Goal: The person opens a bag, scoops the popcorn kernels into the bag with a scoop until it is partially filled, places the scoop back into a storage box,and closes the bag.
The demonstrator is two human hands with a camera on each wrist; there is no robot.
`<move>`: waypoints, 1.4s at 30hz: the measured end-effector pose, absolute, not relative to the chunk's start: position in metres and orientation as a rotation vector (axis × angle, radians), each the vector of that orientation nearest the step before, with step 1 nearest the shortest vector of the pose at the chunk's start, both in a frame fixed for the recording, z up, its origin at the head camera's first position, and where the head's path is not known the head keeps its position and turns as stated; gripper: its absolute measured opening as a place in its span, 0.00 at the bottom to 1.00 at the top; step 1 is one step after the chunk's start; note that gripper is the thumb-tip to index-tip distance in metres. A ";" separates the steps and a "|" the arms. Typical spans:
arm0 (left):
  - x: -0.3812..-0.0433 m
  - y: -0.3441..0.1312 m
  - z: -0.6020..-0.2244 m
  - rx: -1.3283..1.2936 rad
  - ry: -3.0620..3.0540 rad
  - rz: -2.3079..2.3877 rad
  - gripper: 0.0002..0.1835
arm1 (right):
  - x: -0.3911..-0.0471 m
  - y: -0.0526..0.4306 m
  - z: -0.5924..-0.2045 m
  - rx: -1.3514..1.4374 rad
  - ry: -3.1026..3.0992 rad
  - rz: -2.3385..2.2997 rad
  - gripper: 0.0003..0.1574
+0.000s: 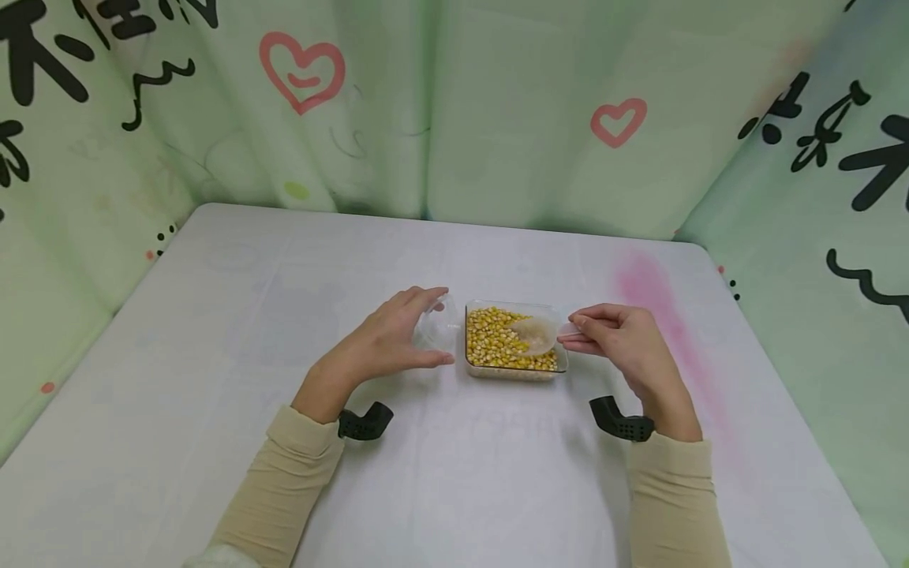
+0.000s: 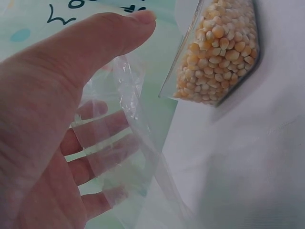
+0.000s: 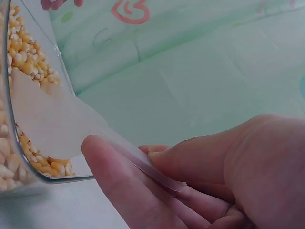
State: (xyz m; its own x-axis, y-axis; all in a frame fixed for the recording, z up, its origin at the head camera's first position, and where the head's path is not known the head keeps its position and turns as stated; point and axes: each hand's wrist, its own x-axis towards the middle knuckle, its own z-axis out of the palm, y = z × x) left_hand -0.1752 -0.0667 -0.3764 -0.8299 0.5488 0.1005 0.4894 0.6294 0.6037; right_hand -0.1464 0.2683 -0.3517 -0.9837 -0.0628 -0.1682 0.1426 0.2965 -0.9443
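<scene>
Right of centre, the right hand [image 1: 628,345] is pinching a scoop [image 1: 538,334] over corn [image 1: 490,339]. Centre-left, the left hand [image 1: 379,338] is cupping a clear bag [image 1: 435,326].

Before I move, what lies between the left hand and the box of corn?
The clear bag lies between the left hand and the box; the head view shows this.
</scene>
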 end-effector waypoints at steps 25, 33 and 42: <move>-0.175 -0.068 -0.375 0.855 2.748 0.964 0.48 | -0.144 0.261 -0.346 0.087 2.427 -1.781 0.24; -0.175 -0.066 -0.375 0.863 2.738 0.972 0.48 | -0.149 0.254 -0.354 0.125 2.467 -1.739 0.22; -0.175 -0.065 -0.377 0.872 2.734 0.973 0.48 | -0.148 0.254 -0.353 0.112 2.441 -1.745 0.23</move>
State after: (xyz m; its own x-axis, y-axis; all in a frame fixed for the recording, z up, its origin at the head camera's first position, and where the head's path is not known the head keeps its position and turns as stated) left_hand -0.1752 -0.0649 -0.3766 -0.8286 0.5534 0.0843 0.4822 0.6292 0.6096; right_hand -0.1481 0.2535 -0.3527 -0.9876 -0.0205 -0.1559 0.1409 0.3250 -0.9352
